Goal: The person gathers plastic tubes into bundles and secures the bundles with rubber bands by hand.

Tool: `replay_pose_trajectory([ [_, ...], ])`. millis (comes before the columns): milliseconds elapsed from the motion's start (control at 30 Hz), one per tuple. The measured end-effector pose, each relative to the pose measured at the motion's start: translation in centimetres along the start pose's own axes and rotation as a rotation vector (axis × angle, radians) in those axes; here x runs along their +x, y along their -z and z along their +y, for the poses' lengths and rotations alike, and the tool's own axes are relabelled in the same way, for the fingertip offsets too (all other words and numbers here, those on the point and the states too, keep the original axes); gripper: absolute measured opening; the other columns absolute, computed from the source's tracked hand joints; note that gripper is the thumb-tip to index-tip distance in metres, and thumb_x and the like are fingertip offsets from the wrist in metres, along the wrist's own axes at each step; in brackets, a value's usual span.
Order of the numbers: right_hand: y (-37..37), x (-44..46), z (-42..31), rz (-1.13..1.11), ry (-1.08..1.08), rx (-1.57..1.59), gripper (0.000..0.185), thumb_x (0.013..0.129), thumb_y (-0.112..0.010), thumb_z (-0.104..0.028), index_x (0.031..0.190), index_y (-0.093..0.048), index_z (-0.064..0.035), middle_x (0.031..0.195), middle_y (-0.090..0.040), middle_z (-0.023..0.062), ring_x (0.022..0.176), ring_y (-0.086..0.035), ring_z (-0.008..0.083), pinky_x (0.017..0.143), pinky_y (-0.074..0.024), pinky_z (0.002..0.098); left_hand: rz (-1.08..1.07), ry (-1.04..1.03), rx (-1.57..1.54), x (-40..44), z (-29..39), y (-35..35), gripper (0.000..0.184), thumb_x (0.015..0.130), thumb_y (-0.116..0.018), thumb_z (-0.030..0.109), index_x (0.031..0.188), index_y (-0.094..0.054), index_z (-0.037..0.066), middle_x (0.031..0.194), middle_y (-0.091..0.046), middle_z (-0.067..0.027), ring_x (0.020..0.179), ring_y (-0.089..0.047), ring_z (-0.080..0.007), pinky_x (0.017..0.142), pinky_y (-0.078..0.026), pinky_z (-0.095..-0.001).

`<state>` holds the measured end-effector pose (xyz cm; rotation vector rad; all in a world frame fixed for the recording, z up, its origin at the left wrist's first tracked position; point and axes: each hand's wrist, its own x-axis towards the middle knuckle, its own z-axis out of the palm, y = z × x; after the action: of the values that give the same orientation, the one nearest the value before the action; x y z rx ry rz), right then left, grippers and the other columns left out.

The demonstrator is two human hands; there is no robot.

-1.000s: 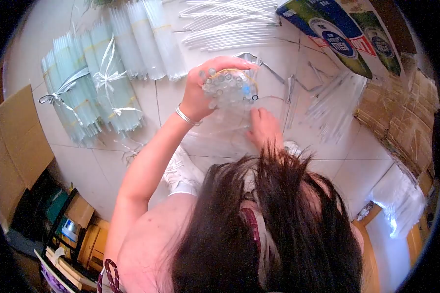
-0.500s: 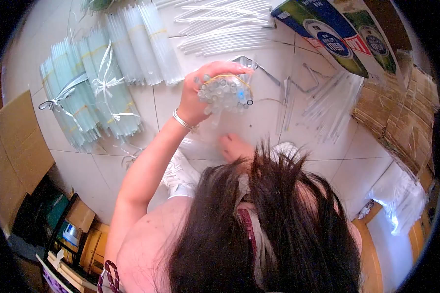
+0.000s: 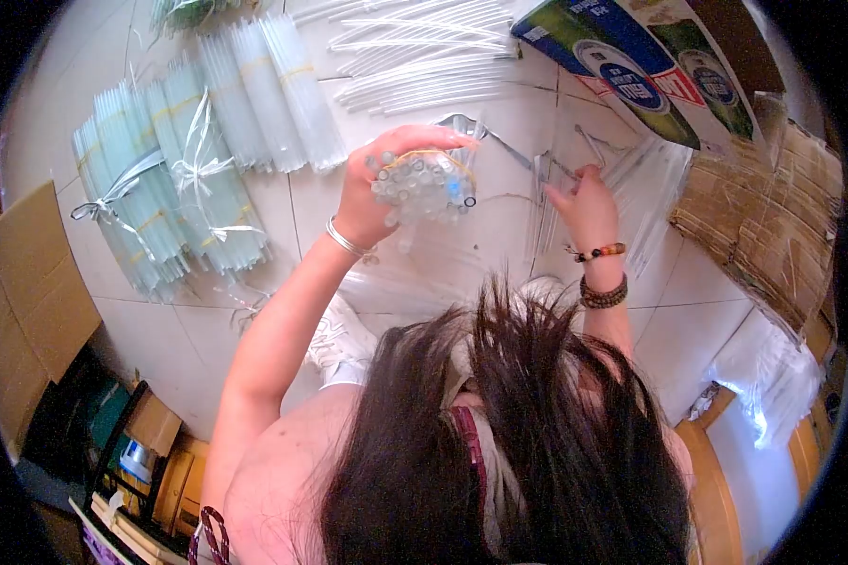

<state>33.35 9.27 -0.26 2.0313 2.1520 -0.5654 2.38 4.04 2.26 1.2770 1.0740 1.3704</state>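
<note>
My left hand (image 3: 367, 193) is wrapped round an upright bundle of clear tubes (image 3: 424, 186), seen from its open ends, with a yellow band near the top. My right hand (image 3: 586, 200) reaches over the floor to the right, thumb and index finger apart, beside thin clear tubes (image 3: 645, 202) that lie loose there. Whether its fingertips touch a tube cannot be made out. A grey strap (image 3: 509, 151) lies on the tiles between the two hands.
Banded tube bundles (image 3: 198, 169) lie at the left, and loose white tubes (image 3: 424, 56) at the top. A printed carton (image 3: 622, 71) and flattened cardboard (image 3: 758, 221) stand at the right. Another cardboard piece (image 3: 38, 282) is at the left edge.
My right hand has moved from low in the middle out to the right, by the loose tubes. My left hand still holds the bundle, now slightly further left in view.
</note>
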Motion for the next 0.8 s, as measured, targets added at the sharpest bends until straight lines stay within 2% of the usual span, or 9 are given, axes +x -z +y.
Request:
replay_pose_trajectory([
  [200,-2.8,-0.2,-0.7,0.020,-0.056,0.109,0.050,0.081,-0.079,-0.033,0.108,-0.055,0.0016,0.086,-0.070,0.0181,0.080,-0.069,0.0374,0.072,-0.0542,0.0454,-0.002,0.021,-0.035,0.1,0.4,-0.2,0.028,0.086,-0.072,0.008,0.114,-0.070,0.004,0.112,-0.074,-0.0109,0.110,-0.069,-0.0247,0.098,-0.053,-0.0373],
  [300,-2.6,0.4,-0.6,-0.043,-0.014,0.208,0.057,0.079,-0.078,-0.033,0.116,-0.055,0.0033,0.098,-0.071,0.0241,0.094,-0.069,0.0409,0.078,-0.0559,0.0478,-0.010,0.014,-0.017,0.2,0.5,-0.1,0.027,0.086,-0.071,0.007,0.113,-0.070,0.004,0.112,-0.074,-0.0113,0.110,-0.068,-0.0247,0.099,-0.053,-0.0376],
  [400,-1.6,0.8,-0.6,-0.123,-0.061,0.261,0.045,0.080,-0.075,-0.032,0.109,-0.061,-0.0008,0.094,-0.072,0.0196,0.092,-0.069,0.0378,0.077,-0.0552,0.0466,-0.001,0.037,-0.034,0.0,0.7,-0.2,0.027,0.086,-0.071,0.006,0.113,-0.070,0.004,0.112,-0.074,-0.0114,0.110,-0.068,-0.0247,0.099,-0.053,-0.0380],
  [500,-0.6,0.7,0.2,-0.113,-0.034,0.240,0.030,0.083,-0.071,-0.029,0.100,-0.067,-0.0042,0.089,-0.072,0.0168,0.087,-0.069,0.0363,0.075,-0.0540,0.0461,0.000,0.028,-0.053,0.1,0.7,-0.2,0.027,0.086,-0.071,0.005,0.113,-0.070,0.004,0.111,-0.074,-0.0110,0.110,-0.068,-0.0247,0.099,-0.053,-0.0380],
  [600,1.7,0.1,1.1,-0.110,-0.023,0.108,0.029,0.085,-0.069,-0.030,0.100,-0.070,-0.0042,0.087,-0.071,0.0164,0.084,-0.068,0.0372,0.074,-0.0528,0.0473,-0.002,0.067,-0.093,0.1,0.9,-0.1,0.028,0.085,-0.071,0.004,0.113,-0.069,0.005,0.111,-0.075,-0.0103,0.110,-0.068,-0.0245,0.099,-0.053,-0.0372],
  [633,3.2,-0.1,0.7,-0.173,-0.090,0.189,0.030,0.090,-0.064,-0.028,0.106,-0.069,-0.0030,0.090,-0.070,0.0193,0.085,-0.066,0.0375,0.076,-0.0521,0.0464,-0.003,0.069,-0.092,0.1,0.8,-0.1,0.029,0.085,-0.071,0.004,0.113,-0.069,0.005,0.111,-0.075,-0.0100,0.110,-0.068,-0.0243,0.098,-0.053,-0.0368],
  [733,7.2,-0.5,-3.0,0.133,0.140,0.159,0.020,0.093,-0.064,-0.017,0.108,-0.071,-0.0044,0.098,-0.068,0.0134,0.088,-0.068,0.0257,0.073,-0.0529,0.0369,-0.013,0.005,-0.001,0.0,0.5,0.1,0.030,0.084,-0.072,0.004,0.114,-0.069,0.006,0.111,-0.075,-0.0095,0.110,-0.069,-0.0237,0.098,-0.053,-0.0359],
  [767,6.8,0.3,-4.1,0.280,0.314,0.237,0.019,0.094,-0.063,-0.012,0.111,-0.070,-0.0066,0.105,-0.064,0.0106,0.093,-0.065,0.0260,0.076,-0.0525,0.0366,-0.017,-0.030,0.045,0.1,0.3,0.1,0.030,0.084,-0.072,0.004,0.114,-0.069,0.006,0.112,-0.075,-0.0093,0.110,-0.069,-0.0235,0.098,-0.053,-0.0356],
  [800,6.3,1.3,-5.4,0.244,0.391,0.246,0.020,0.093,-0.064,-0.012,0.111,-0.070,-0.0075,0.105,-0.064,0.0098,0.095,-0.065,0.0268,0.078,-0.0526,0.0370,-0.014,-0.018,0.042,0.1,0.3,0.1,0.030,0.084,-0.072,0.004,0.113,-0.069,0.006,0.112,-0.075,-0.0092,0.110,-0.069,-0.0235,0.098,-0.053,-0.0355],
])
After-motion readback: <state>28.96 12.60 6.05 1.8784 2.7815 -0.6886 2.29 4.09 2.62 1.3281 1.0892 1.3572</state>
